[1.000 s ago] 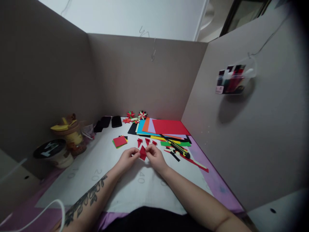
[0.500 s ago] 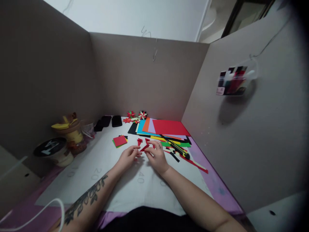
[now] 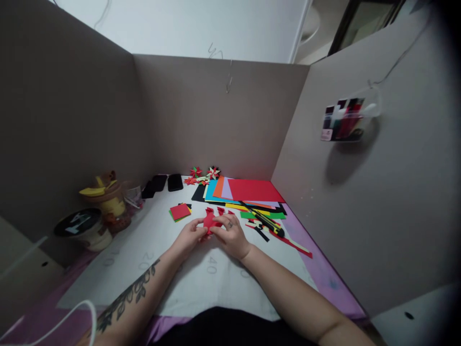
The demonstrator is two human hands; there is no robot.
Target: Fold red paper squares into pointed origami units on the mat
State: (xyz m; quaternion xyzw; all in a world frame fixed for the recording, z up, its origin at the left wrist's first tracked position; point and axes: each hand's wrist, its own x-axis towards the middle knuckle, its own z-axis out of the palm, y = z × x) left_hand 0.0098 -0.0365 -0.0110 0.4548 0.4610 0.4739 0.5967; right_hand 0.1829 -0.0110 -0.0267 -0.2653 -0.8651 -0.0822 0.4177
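A folded piece of red paper is held up between my two hands, over the white sheet on the table. My left hand pinches its lower left side. My right hand is closed on its right side, and the fingers hide part of the paper. Just beyond my fingertips lie several small folded red paper pieces. To the left of them sits a small stack of coloured paper squares, red on top.
Coloured sheets are piled at the back, with several folded paper stars beside them. A yellow and black utility knife lies on the right among paper strips. Tubs and dark phone-like objects stand on the left.
My hands have drawn together on the red paper, which now shows a broader face toward me. The left hand has closed on it. The camera view has shifted slightly.
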